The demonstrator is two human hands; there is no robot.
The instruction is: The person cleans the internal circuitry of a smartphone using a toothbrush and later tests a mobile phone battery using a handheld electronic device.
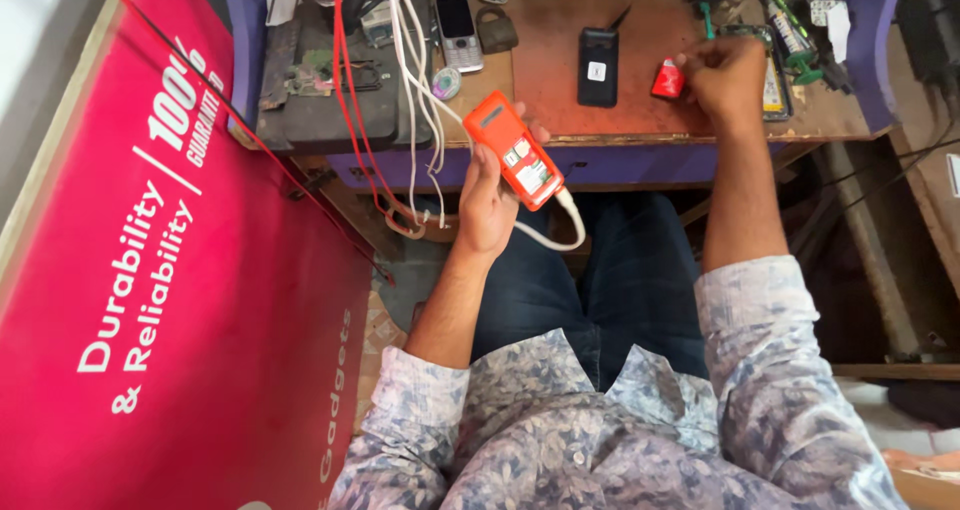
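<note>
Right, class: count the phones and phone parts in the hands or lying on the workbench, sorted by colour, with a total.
Orange: 1, the open-backed phone in the left hand, white cable plugged in.
Red: 1, the small part at the right hand.
Black: 1, the phone lying back up.
Silver and black: 1, the keypad phone.
Total: 4

My left hand gripping orange phone, white cable trailing. My right hand pinching red piece. Black phone lying on brown bench. Wearing floral grey-blue shirt, dark blue jeans. Red banner showing white lettering.
</note>
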